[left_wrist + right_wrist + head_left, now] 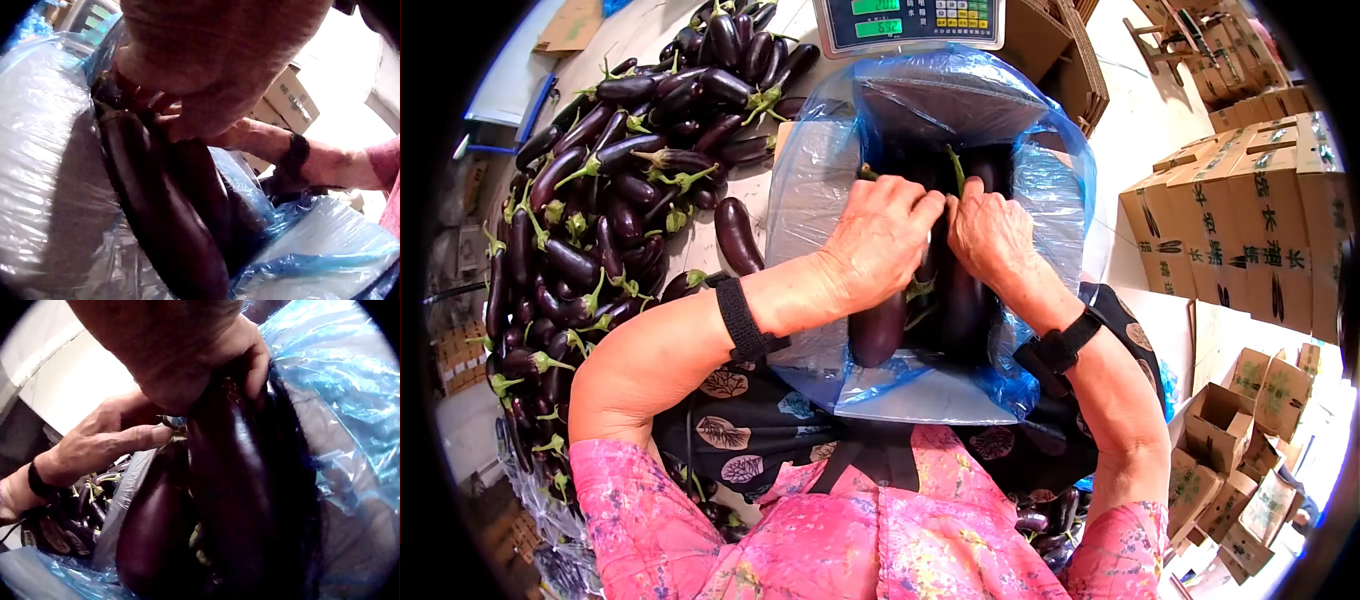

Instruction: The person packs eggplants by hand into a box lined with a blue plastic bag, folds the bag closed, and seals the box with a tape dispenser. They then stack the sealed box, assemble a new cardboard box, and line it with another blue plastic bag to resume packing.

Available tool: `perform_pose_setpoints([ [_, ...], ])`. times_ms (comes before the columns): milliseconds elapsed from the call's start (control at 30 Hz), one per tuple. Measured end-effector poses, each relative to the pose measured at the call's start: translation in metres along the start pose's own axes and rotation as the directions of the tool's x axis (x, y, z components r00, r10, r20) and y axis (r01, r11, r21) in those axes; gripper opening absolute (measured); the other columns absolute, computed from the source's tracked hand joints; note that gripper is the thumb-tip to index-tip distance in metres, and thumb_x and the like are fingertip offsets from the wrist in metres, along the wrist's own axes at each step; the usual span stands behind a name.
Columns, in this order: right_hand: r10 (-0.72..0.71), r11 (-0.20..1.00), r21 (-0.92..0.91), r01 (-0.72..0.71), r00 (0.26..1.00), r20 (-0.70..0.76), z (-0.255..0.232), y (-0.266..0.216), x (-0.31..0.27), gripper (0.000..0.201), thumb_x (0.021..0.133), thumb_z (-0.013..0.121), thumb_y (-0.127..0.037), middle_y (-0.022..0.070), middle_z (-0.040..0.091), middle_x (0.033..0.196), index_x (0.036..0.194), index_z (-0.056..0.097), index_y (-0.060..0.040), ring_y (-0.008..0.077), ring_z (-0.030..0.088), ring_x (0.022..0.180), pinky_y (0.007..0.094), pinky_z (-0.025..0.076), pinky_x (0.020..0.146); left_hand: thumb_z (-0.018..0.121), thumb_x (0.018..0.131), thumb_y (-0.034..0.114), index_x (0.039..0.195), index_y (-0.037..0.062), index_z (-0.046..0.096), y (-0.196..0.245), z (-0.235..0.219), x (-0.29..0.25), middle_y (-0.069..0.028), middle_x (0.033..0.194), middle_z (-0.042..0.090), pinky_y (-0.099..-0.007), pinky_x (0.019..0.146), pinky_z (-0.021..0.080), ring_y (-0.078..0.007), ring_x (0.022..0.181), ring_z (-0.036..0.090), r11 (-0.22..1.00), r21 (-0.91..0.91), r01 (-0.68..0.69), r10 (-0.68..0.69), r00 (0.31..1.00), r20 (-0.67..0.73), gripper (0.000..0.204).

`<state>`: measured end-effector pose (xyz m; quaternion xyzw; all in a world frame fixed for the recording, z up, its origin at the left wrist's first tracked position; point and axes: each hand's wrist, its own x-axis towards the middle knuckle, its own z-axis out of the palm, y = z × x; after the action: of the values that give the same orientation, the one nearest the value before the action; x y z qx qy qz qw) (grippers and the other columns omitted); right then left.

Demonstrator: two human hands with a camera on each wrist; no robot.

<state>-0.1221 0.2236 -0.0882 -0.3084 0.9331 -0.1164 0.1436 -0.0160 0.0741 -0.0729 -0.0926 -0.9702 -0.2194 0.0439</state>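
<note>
Dark purple eggplants lie lengthwise inside a blue plastic liner. The left hand pinches the stem end of the left eggplant; its thumb lies by that stem in the right wrist view. Close beside it, the right hand curls over the top of another eggplant, whose glossy side fills much of the right wrist view. In the left wrist view, the left hand covers the upper ends, and a long eggplant extends below it. Some fingertips are hidden.
A large heap of eggplants is at the left, with one loose eggplant between heap and liner. A digital scale stands beyond the liner. Stacked cartons and opened boxes are at the right.
</note>
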Motion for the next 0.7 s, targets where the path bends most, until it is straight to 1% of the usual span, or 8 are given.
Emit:
perform_pose_setpoints([
  [133, 0.023, 1.0, 0.01, -0.023, 1.0, 0.011, 0.001, 0.003, -0.002, 0.032, 0.099, 0.052, -0.03, 0.0278, 0.068, 0.083, 0.109, 0.054, 0.0011, 0.0468, 0.068, 0.076, 0.0549, 0.054, 0.067, 0.07, 0.082, 0.009, 0.132, 0.0013, 0.052, 0.01, 0.0, 0.004, -0.0176, 0.124, 0.057, -0.0467, 0.096, 0.043, -0.0364, 0.116, 0.055, 0.988, -0.154, 0.034, -0.031, 0.999, 0.02, 0.054],
  [167, -0.05, 0.998, -0.04, 0.047, 0.994, -0.097, 0.001, 0.003, -0.005, 0.034, 0.098, 0.053, -0.029, 0.0263, 0.066, 0.088, 0.113, 0.053, 0.0022, 0.0448, 0.068, 0.079, 0.0534, 0.054, 0.067, 0.069, 0.082, 0.009, 0.132, 0.0012, 0.052, 0.01, 0.004, 0.004, -0.0178, 0.124, 0.057, -0.0467, 0.097, 0.043, -0.0366, 0.117, 0.055, 0.981, -0.187, 0.054, -0.053, 0.999, 0.006, 0.054],
  [200, -0.127, 0.989, -0.096, 0.109, 0.972, -0.199, 0.002, 0.003, -0.009, 0.036, 0.097, 0.054, -0.027, 0.0249, 0.064, 0.093, 0.116, 0.052, 0.0033, 0.0427, 0.067, 0.083, 0.0519, 0.055, 0.067, 0.07, 0.079, 0.008, 0.131, -0.0014, 0.051, 0.008, 0.009, 0.004, -0.0176, 0.119, 0.059, -0.0467, 0.091, 0.043, -0.0348, 0.111, 0.056, 0.987, -0.159, -0.004, -0.019, 0.989, -0.144, 0.056],
  [267, -0.233, 0.968, -0.165, 0.191, 0.927, -0.294, 0.007, 0.004, -0.008, 0.042, 0.092, 0.058, -0.022, 0.019, 0.055, 0.105, 0.124, 0.053, 0.0046, 0.0359, 0.061, 0.092, 0.0471, 0.055, 0.069, 0.07, 0.079, 0.008, 0.132, -0.002, 0.05, 0.001, 0.019, 0.003, -0.0186, 0.122, 0.058, -0.0467, 0.093, 0.043, -0.0352, 0.113, 0.056, 0.987, -0.159, 0.002, -0.027, 0.987, -0.157, 0.058],
  [367, -0.301, 0.948, -0.23, 0.221, 0.858, -0.417, 0.041, 0.009, 0.01, 0.036, 0.09, 0.059, -0.02, 0.0187, 0.057, 0.104, 0.12, 0.057, 0.0005, 0.0348, 0.061, 0.09, 0.047, 0.055, 0.068, 0.07, 0.078, 0.008, 0.133, -0.002, 0.048, -0.008, 0.03, -0.001, -0.0196, 0.126, 0.056, -0.0485, 0.095, 0.041, -0.0372, 0.119, 0.051, 0.989, -0.146, -0.019, 0.004, 0.995, -0.099, 0.06],
  [467, -0.206, 0.972, -0.17, 0.165, 0.941, -0.267, 0.025, 0.001, 0.012, 0.039, 0.084, 0.063, -0.018, 0.0211, 0.058, 0.106, 0.117, 0.059, 0.0045, 0.0377, 0.063, 0.093, 0.0478, 0.056, 0.069, 0.072, 0.077, 0.009, 0.131, 0.0001, 0.05, -0.008, 0.032, -0.006, -0.0184, 0.128, 0.052, -0.0502, 0.097, 0.04, -0.0376, 0.122, 0.047, 0.997, -0.07, -0.045, 0.033, 0.986, -0.165, 0.059],
  [533, -0.11, 0.993, -0.051, 0.103, 0.978, -0.18, 0.019, -0.003, 0.005, 0.036, 0.087, 0.062, -0.019, 0.0231, 0.059, 0.105, 0.115, 0.059, 0.0019, 0.0409, 0.064, 0.088, 0.0519, 0.056, 0.07, 0.073, 0.077, 0.008, 0.134, 0.0004, 0.049, -0.001, 0.017, -0.013, -0.0192, 0.128, 0.05, -0.05, 0.099, 0.04, -0.0387, 0.12, 0.047, 0.998, -0.053, 0.04, -0.044, 0.996, -0.079, 0.062],
  [700, -0.098, 0.991, 0.062, 0.115, 0.967, -0.234, 0.018, -0.011, -0.014, 0.027, 0.09, 0.057, -0.016, 0.0244, 0.066, 0.088, 0.115, 0.058, -0.0044, 0.0458, 0.067, 0.082, 0.0566, 0.054, 0.07, 0.073, 0.08, 0.012, 0.124, 0.0003, 0.057, -0.011, -0.001, -0.019, -0.0206, 0.126, 0.049, -0.0485, 0.098, 0.043, -0.0406, 0.113, 0.049, 0.992, -0.022, 0.128, -0.128, 0.992, -0.023, 0.048],
])
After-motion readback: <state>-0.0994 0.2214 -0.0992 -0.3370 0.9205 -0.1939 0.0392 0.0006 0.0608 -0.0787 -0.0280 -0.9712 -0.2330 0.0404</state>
